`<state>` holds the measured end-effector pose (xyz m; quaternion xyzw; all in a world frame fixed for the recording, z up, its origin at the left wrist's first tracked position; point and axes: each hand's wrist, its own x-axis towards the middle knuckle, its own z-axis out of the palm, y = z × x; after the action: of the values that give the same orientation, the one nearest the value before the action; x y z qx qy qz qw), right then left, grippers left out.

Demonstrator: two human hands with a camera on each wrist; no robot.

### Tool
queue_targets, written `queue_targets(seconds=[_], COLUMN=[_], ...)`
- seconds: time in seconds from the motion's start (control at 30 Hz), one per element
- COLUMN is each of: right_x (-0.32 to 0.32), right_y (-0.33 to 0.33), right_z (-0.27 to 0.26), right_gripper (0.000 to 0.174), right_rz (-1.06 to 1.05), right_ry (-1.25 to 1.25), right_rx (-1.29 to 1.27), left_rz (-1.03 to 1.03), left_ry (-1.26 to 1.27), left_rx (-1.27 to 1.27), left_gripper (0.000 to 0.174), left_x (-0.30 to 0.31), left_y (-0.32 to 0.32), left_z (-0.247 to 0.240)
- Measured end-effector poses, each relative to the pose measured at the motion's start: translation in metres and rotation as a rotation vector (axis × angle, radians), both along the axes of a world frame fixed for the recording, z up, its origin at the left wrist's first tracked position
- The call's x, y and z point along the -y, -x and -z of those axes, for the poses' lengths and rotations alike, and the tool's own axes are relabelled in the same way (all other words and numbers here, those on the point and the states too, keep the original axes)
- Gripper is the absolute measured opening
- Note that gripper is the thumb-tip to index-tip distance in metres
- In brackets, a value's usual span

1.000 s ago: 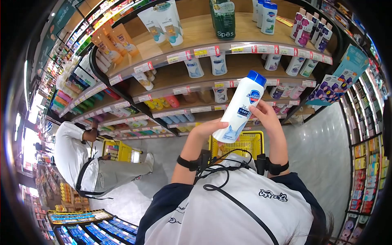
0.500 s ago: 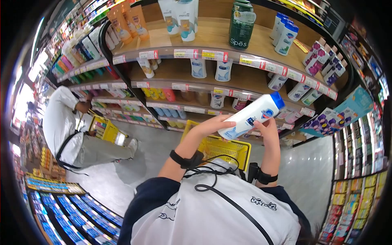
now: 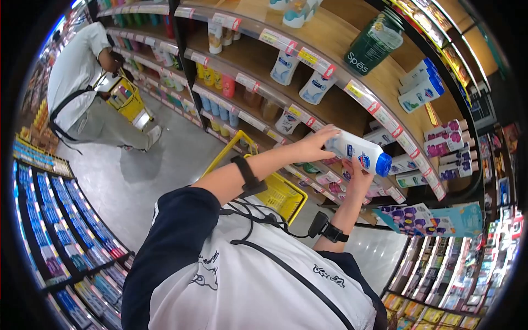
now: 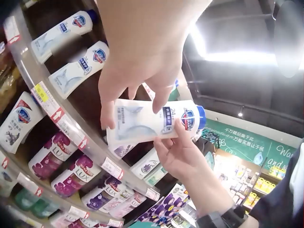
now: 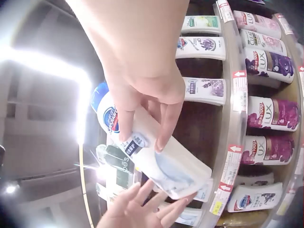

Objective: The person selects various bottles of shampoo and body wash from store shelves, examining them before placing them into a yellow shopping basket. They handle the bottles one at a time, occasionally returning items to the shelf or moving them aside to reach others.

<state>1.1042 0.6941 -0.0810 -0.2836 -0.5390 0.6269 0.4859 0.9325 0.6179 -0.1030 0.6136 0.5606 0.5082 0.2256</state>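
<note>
A white bottle with a blue cap [image 3: 357, 149] lies nearly level between both hands in the head view, its cap towards the right and a little lower. At its base, my left hand [image 3: 318, 144] grips it, thumb and fingers on both sides in the left wrist view. My right hand [image 3: 356, 180] pinches the bottle near its cap, with thumb and fingers against the label side in the right wrist view. Similar white bottles [image 3: 317, 88] stand on the shelf behind, also seen in the left wrist view [image 4: 80, 69].
Curved shelves [image 3: 352, 16] of bottles and tubes span the front. A yellow basket [image 3: 280, 195] is below my forearms. A bent-over person [image 3: 82, 82] with another yellow basket [image 3: 129, 102] is at the left. A purple and blue display [image 3: 434, 220] projects at the right.
The head view has turned and shifted towards the right-hand shelves. The bottle has tipped from steeply slanted, cap up, to nearly level, cap right. Both hands still hold it.
</note>
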Motion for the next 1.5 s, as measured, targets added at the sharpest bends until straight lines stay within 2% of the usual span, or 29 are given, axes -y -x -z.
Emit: queue_targets(seconds=[0.03,0.13,0.17,0.27,0.33,0.4,0.47,0.6,0.67,0.73,0.9,1.0,1.1,1.2,1.23,1.3,1.37,1.5], right_x=[-0.01,-0.034,-0.045,-0.089,-0.082,-0.086,-0.096,-0.115,-0.134,-0.15,-0.182,-0.182,-0.172,-0.171,-0.171,-0.171,-0.172,-0.167], right_y=[0.004,0.018,0.021,0.024,0.033,0.036,0.038,0.041,0.042,0.044,0.054,0.062,0.068,0.079,0.081,0.083,0.086,0.085], right_z=[0.007,0.024,0.032,0.051,0.032,0.025,0.026,0.021,0.015,0.008,-0.008,-0.01,-0.016,-0.006,-0.005,0.003,0.012,0.01], right_gripper=[0.041,0.039,0.038,0.041,0.04,0.039,0.04,0.042,0.038,0.034,0.029,0.031,0.031,0.034,0.04,0.043,0.05,0.051], right_rz=[0.019,0.086,0.129,0.204,0.194,0.172,0.165,0.044,-0.033,-0.11,-0.239,-0.262,-0.275,-0.286,-0.299,-0.25,-0.222,-0.228], right_ry=[-0.019,-0.138,-0.15,-0.411,-0.56,-0.626,-0.632,-0.467,-0.354,-0.236,-0.22,-0.119,-0.141,-0.167,-0.175,-0.171,-0.179,-0.185], right_rx=[-0.017,0.061,0.108,0.456,0.404,0.455,0.511,0.449,0.503,0.559,0.587,0.465,0.459,0.487,0.515,0.464,0.431,0.452], left_rz=[0.107,0.146,0.169,0.135,0.109,0.106,0.13,0.079,0.044,0.061,0.061,0.055,0.111,-0.143,-0.266,-0.205,-0.187,-0.239], left_ry=[0.049,0.123,0.11,0.08,0.081,0.088,0.232,0.166,-0.008,0.027,0.043,0.073,0.063,0.098,0.037,0.113,0.158,0.25], left_rx=[-0.002,-0.074,-0.021,0.069,0.084,0.12,0.215,0.18,0.083,0.117,0.105,0.186,0.36,0.232,0.031,0.229,0.344,0.483], left_gripper=[0.071,0.078,0.083,0.083,0.083,0.083,0.085,0.086,0.086,0.085,0.086,0.086,0.087,0.089,0.089,0.091,0.088,0.062], left_x=[-0.004,-0.012,-0.017,-0.033,-0.038,-0.041,-0.037,-0.051,-0.071,-0.083,-0.107,-0.111,-0.109,-0.109,-0.113,-0.114,-0.109,-0.088], left_y=[-0.002,-0.015,-0.017,-0.012,-0.008,-0.004,-0.003,-0.004,-0.001,0.002,0.008,0.011,0.014,0.002,0.0,-0.003,-0.004,0.001], left_z=[-0.01,-0.033,-0.033,-0.027,-0.026,-0.028,-0.041,-0.036,-0.015,-0.021,-0.045,-0.046,-0.036,-0.009,0.002,0.015,0.017,0.011])
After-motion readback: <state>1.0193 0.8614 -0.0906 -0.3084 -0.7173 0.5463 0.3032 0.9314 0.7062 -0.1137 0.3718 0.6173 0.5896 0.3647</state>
